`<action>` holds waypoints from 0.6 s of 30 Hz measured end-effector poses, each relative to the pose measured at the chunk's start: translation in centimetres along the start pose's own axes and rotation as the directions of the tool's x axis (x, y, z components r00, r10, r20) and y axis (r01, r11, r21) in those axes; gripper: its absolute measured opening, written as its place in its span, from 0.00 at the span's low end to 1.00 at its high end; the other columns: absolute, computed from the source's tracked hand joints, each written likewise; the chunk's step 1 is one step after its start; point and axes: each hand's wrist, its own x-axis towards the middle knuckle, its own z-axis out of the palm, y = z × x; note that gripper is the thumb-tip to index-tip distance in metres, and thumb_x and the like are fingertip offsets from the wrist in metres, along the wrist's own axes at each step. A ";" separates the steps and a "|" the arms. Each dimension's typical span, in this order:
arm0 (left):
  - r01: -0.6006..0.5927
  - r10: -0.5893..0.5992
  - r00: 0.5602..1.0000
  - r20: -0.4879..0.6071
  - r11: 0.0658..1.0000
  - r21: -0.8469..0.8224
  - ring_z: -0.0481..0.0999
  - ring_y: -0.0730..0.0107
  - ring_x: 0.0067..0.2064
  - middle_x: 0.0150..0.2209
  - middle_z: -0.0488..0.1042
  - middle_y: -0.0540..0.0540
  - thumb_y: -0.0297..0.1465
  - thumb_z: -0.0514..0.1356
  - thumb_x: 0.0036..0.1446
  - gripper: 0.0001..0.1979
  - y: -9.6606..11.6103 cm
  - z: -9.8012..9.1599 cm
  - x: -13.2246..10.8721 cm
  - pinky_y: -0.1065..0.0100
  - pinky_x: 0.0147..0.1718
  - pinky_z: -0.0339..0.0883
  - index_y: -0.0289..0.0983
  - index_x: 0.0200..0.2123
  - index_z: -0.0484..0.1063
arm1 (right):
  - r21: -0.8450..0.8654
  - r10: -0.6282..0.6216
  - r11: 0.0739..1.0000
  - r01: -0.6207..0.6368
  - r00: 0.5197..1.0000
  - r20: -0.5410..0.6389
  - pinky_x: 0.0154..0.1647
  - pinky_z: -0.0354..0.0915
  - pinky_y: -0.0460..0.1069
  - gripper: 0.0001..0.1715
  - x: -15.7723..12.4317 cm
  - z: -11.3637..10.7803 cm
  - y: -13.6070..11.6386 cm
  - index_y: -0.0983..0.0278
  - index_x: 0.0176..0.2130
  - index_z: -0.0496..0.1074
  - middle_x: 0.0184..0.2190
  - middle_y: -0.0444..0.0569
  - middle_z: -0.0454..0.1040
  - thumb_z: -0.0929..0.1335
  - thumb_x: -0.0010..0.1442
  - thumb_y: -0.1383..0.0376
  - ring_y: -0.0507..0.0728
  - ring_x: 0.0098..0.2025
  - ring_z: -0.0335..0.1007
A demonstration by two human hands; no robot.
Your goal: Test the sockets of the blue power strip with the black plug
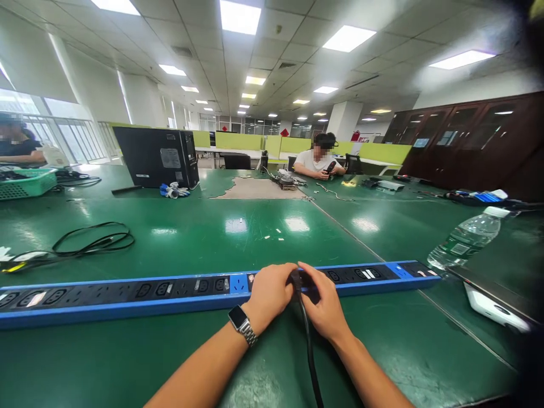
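A long blue and black power strip [140,292] runs across the green table in front of me. A black power cord [310,357] comes up from the lower edge to a plug [297,279] at the strip. My left hand [272,292], with a watch [242,324] on its wrist, is closed at the plug's left side and lies over the strip. From the right, my right hand [326,303] curls its thumb and forefinger around the plug. Both hands' fingertips meet near the plug's top. The plug's front end is hidden, so I cannot tell whether it sits in a socket.
A water bottle [470,238] stands tilted in view by the strip's right end, near a white device [495,309]. Looped black cable [96,242] lies left. Farther back are a computer case [148,156], a green basket [28,184] and a seated person [317,161].
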 end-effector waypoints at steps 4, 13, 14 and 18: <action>0.039 -0.039 0.999 0.007 0.999 0.031 0.79 0.60 0.44 0.44 0.80 0.47 0.25 0.56 0.58 0.17 0.3 -0.5 -0.2 0.62 0.44 0.71 0.42 0.49 0.73 | -0.017 -0.021 1.000 0.020 1.000 -0.010 0.55 0.63 0.61 0.25 0.0 0.2 -0.2 0.59 0.56 0.66 0.53 0.53 0.73 0.64 0.59 0.57 0.63 0.54 0.68; 0.008 -0.023 0.994 0.109 0.990 0.138 0.75 0.52 0.52 0.49 0.77 0.37 0.26 0.62 0.55 0.19 0.6 -1.3 -0.1 0.55 0.52 0.67 0.34 0.51 0.71 | -0.134 -0.183 0.973 0.190 0.981 0.063 0.54 0.64 0.60 0.26 0.5 0.4 0.1 0.57 0.56 0.66 0.51 0.51 0.75 0.66 0.60 0.57 0.62 0.52 0.70; -0.024 0.009 0.994 0.105 0.990 0.136 0.71 0.51 0.57 0.53 0.74 0.37 0.28 0.65 0.53 0.25 0.0 -2.0 -0.8 0.54 0.56 0.63 0.34 0.55 0.68 | -0.139 -0.198 0.969 0.206 0.978 0.066 0.52 0.66 0.59 0.23 0.7 0.3 0.3 0.57 0.55 0.67 0.49 0.50 0.76 0.66 0.61 0.57 0.61 0.50 0.72; -0.007 0.014 0.999 -0.038 0.983 0.183 0.60 0.49 0.64 0.62 0.66 0.39 0.38 0.69 0.50 0.38 -4.6 -5.9 -4.6 0.50 0.63 0.53 0.36 0.62 0.60 | -0.124 -0.221 0.968 0.219 0.975 0.000 0.45 0.70 0.54 0.16 1.8 0.0 0.0 0.59 0.47 0.71 0.41 0.50 0.78 0.66 0.62 0.56 0.58 0.42 0.75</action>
